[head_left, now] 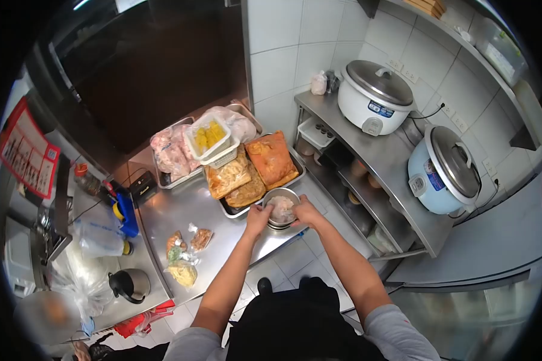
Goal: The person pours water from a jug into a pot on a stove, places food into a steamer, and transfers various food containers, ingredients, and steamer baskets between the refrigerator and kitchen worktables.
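Grasping a round metal bowl [277, 227] between left hand [258, 220] and right hand [307, 213], at the near right edge of the smooth steel counter [163, 218], just beside a shiny tray [230, 212]. Cannot tell whether resting or raised. Cannot make out the pale, lumpy contents [282, 208]. Cannot see most of the tray, hidden beneath flat, orange-brown slabs [274, 159] in wrinkled plastic. To the left, small knotted bags [182, 274].
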`<state>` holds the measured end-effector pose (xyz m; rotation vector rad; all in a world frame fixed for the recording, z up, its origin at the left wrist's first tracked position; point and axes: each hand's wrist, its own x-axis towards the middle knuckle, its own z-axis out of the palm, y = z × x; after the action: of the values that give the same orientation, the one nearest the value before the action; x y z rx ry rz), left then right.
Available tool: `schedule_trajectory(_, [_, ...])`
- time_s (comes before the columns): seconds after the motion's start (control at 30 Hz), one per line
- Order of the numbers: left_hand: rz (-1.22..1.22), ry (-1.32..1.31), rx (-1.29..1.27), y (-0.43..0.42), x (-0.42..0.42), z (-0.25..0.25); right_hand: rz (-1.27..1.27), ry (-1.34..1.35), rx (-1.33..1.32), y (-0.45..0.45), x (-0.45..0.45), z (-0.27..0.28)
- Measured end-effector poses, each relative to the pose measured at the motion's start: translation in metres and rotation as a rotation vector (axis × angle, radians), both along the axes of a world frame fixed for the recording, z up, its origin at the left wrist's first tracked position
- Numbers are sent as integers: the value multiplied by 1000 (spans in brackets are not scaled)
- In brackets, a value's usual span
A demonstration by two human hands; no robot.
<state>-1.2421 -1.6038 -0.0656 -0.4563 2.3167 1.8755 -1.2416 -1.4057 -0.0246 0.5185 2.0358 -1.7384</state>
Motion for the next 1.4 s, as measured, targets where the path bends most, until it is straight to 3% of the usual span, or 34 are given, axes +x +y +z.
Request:
schedule_trajectory(0.1, [-186, -213, 148, 1, -29, -2, 79, -31, 89, 15, -25, 10])
schedule_trajectory(0.13, [-191, -252, 144, 10, -31, 26, 140, 46, 255, 24, -38, 4])
schedule_trajectory(0.2, [-195, -305, 247, 20, -42, 25, 287, 212, 577, 39, -62, -11])
schedule_trajectory(0.3, [-147, -334, 323, 38, -46, 30, 345, 153, 541, 51, -80, 27])
schedule_trajectory(0.33, [-121, -340, 307, 44, -46, 33, 388, 158, 602, 59, -90, 12])
schedule_trajectory(0.43, [-50, -404, 264, 61, -45, 54, 486, -98, 248, 77, -108, 7])
schedule_trajectory(0.63, [216, -410, 503, 83, -28, 101, 660, -147, 60, 77, -140, 34])
schedule_trajectory(0.77, [254, -305, 691, 78, -8, 105, 796, -198, -134, 81, -160, 63])
schedule_trajectory(0.83, [285, -299, 820, 63, 6, 96, 811, -294, -195, 87, -172, 48])
schedule_trajectory(0.9, [275, -172, 687, 64, 13, 82, 824, -347, -298, 93, -188, 44])
schedule_trajectory(0.93, [286, -92, 473, 69, 16, 69, 860, -281, -294, 94, -184, 61])
schedule_trajectory(1.03, [317, 89, 274, 94, 21, 31, 844, -325, -378, 105, -191, -3])
schedule_trajectory(1.07, [339, 106, 137, 106, 18, 32, 887, -294, -217, 102, -183, 48])
schedule_trajectory(1.17, [201, 231, -275, 116, 21, 34, 725, -298, -304, 120, -176, 17])
schedule_trajectory(1.27, [172, 231, -382, 115, 25, 27, 627, -370, -469, 133, -172, 21])
schedule_trajectory(1.4, [199, 197, 195, 124, 19, 11, 601, -372, -503, 146, -167, 3])
